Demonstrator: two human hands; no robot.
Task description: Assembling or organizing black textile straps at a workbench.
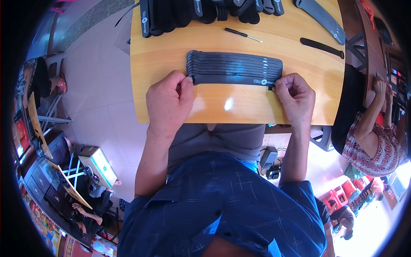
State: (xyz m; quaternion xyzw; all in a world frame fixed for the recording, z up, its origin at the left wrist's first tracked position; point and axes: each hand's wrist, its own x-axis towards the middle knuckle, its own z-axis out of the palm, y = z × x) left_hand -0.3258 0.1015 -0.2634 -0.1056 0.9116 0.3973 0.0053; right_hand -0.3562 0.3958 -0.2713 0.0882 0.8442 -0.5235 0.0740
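A fanned stack of dark grey hook-and-loop straps [231, 67] lies across the wooden table in front of me, each strap showing as a narrow overlapping band. My left hand [170, 96] is closed, its thumb and finger pinching the left end of the nearest strap. At the other end, my right hand [296, 96] pinches that strap's right corner beside a small black tab. The fingertips of both hands partly hide the strap ends.
Beyond the stack lies a small black-handled screwdriver [243, 34]. Several bundles of black straps [171, 17] line the far edge. A single black strap [322, 48] and a grey strap bundle [320, 19] lie at the right. Another person [372, 141] sits at the right.
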